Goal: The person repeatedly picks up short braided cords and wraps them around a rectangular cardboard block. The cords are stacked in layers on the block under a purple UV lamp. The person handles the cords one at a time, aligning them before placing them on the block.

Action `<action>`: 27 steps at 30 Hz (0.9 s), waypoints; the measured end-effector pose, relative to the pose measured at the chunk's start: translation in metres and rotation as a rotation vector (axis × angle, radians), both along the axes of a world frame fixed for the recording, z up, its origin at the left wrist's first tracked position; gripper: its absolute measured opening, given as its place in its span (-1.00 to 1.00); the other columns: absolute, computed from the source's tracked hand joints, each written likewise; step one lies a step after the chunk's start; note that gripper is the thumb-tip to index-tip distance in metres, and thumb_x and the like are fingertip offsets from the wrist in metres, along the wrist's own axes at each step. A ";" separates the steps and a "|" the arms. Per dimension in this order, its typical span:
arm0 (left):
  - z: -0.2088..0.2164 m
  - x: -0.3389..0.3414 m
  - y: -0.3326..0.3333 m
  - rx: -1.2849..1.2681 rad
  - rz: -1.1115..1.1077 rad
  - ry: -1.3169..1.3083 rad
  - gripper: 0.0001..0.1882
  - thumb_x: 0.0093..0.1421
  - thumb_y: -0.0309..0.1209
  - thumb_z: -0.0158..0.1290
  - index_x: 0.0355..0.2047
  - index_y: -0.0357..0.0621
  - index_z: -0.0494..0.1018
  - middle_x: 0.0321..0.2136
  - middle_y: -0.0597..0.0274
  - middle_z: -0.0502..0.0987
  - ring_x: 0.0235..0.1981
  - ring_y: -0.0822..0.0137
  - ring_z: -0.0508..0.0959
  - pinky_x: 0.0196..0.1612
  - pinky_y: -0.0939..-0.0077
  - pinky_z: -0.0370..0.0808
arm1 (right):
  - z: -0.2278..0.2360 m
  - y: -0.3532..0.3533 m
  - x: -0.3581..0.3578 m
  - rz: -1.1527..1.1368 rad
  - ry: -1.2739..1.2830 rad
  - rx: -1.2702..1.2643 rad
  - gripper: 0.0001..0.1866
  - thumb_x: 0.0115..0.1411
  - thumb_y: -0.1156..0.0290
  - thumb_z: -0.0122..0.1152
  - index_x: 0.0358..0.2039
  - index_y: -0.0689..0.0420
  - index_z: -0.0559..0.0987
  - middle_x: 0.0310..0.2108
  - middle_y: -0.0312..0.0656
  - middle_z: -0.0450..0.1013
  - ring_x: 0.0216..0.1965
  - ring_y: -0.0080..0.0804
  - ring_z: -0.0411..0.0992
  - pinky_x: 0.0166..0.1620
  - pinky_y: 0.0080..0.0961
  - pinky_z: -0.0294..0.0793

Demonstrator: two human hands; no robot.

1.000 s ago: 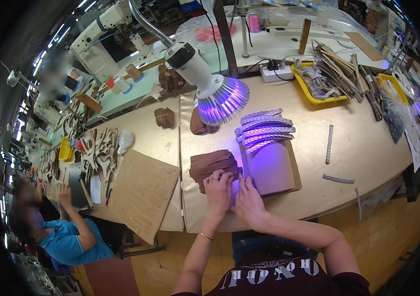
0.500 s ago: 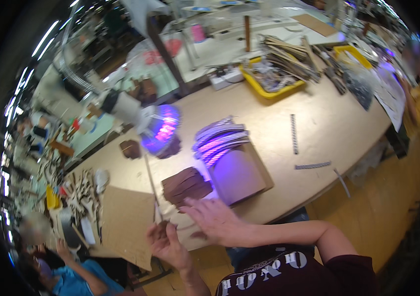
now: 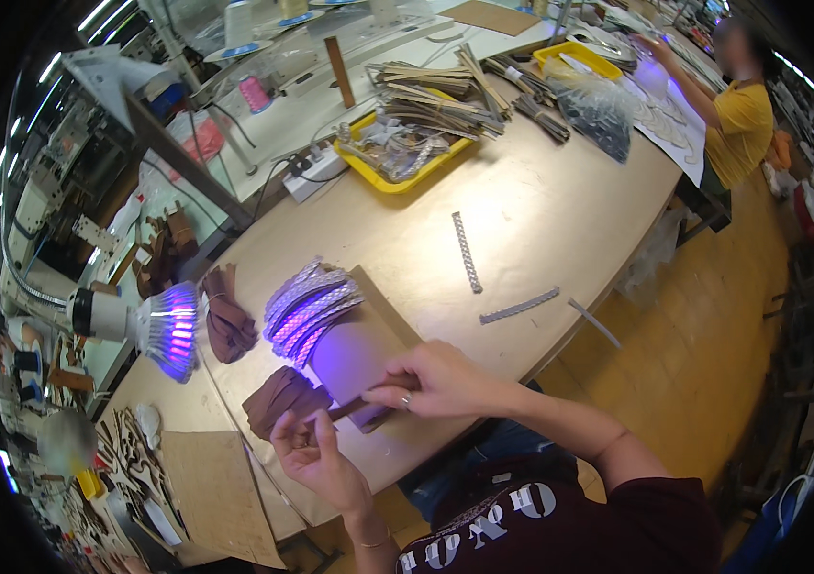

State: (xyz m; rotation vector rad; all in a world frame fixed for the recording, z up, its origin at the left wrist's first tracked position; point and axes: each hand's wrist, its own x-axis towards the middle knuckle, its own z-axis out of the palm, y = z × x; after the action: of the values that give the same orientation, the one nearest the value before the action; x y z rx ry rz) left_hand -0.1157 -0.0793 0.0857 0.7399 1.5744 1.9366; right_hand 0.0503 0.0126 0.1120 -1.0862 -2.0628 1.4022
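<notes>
A narrow brown strip (image 3: 349, 409) stretches between my two hands, above the near side of the table. My right hand (image 3: 450, 383), wearing a ring, pinches the strip's right part. At its other end, the thumb and fingers of my left hand (image 3: 323, 467) close on it. Just beyond my left hand lies a stack of brown strips (image 3: 278, 400). Behind my right hand sits a tan cardboard holder (image 3: 383, 306). Several grey-white woven strips (image 3: 306, 297) lie curved side by side against it, lit purple by a lamp (image 3: 169, 330).
Another brown bundle (image 3: 228, 316) lies beside the lamp. Two woven strips (image 3: 465, 253) are loose at the right. Farther back stand a yellow tray (image 3: 407, 182) of scraps and a power strip (image 3: 316, 174). Cardboard (image 3: 211, 488) lies at the left; a person in yellow (image 3: 742, 124) works at far right.
My right hand has left the brown stack and now grips a brown strip with my left hand. The view has turned right, so the table appears shifted left.
</notes>
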 end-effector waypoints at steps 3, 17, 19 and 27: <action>-0.010 0.004 0.017 -0.005 0.057 0.029 -0.71 0.21 -0.61 0.11 -0.08 -0.27 0.33 -0.32 0.22 0.49 -0.29 0.46 0.49 -0.20 0.60 0.47 | -0.009 0.020 -0.007 -0.122 -0.043 0.012 -0.56 0.14 0.05 0.31 -0.59 0.19 0.54 -0.69 -0.11 0.38 -0.62 -0.26 0.36 -0.46 -0.35 0.33; -0.048 -0.001 0.007 -0.180 0.276 0.439 -0.63 0.32 -0.50 -0.02 0.10 -0.29 0.25 0.11 0.10 0.29 0.04 0.28 0.36 0.10 0.33 0.33 | -0.076 0.054 0.086 -0.790 -0.504 0.323 -0.53 0.15 0.06 0.29 -0.08 0.14 0.50 -0.25 -0.05 0.51 -0.29 -0.13 0.53 -0.22 -0.24 0.48; -0.043 0.002 -0.004 -0.183 0.298 0.590 -0.65 0.29 -0.50 -0.02 0.07 -0.27 0.26 0.14 0.03 0.26 0.09 0.19 0.33 0.11 0.24 0.30 | -0.082 0.065 0.090 -0.805 -0.540 0.303 -0.46 0.15 0.09 0.30 0.00 0.19 0.45 -0.20 -0.02 0.50 -0.28 -0.11 0.52 -0.20 -0.20 0.48; -0.038 0.031 -0.046 0.033 0.126 0.959 -0.74 0.24 -0.58 -0.04 -0.05 -0.30 0.30 0.08 -0.08 0.32 0.08 0.14 0.35 0.17 0.21 0.24 | -0.092 0.074 0.059 -0.748 -0.418 0.063 -0.63 0.10 0.26 0.33 -0.13 0.18 0.54 -0.31 -0.10 0.54 -0.24 -0.12 0.52 -0.17 -0.25 0.47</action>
State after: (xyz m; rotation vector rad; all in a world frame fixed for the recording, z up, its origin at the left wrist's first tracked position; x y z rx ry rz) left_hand -0.0842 -0.1251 0.0477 1.7964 2.1343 1.7700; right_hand 0.1095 0.0862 0.0200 -1.9747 -1.6207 0.7701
